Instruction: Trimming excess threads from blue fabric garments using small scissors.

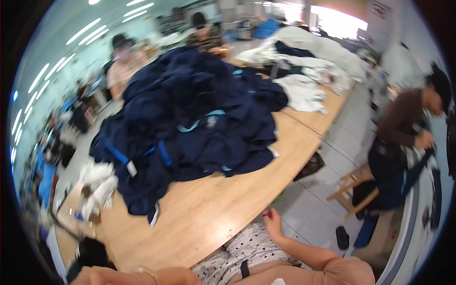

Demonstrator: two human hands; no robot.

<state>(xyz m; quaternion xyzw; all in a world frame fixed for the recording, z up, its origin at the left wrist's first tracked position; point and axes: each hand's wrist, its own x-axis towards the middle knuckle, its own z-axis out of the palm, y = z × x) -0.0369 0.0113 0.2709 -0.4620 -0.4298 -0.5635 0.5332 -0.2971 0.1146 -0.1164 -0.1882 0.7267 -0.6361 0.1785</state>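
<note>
A large heap of navy blue garments [190, 109] with light blue and brighter blue strips covers much of the wooden table [213, 199] ahead of me. My right hand [273, 222] is beside the table's near edge, apart from the heap. Its fingers are curled, with a small dark red spot at them that is too small to name. At the lower left, my left hand [92, 275] is cut off by the picture's edge, close to a black bundle [90, 256]; its fingers do not show.
White cloth [97, 185] lies at the table's left end, and more white garments [304, 90] lie at its far right. On the right, a person [403, 118] handles dark cloth near a wooden stool [351, 187]. Two people [126, 61] stand beyond the heap. A black shoe [342, 237] lies on the tiled floor.
</note>
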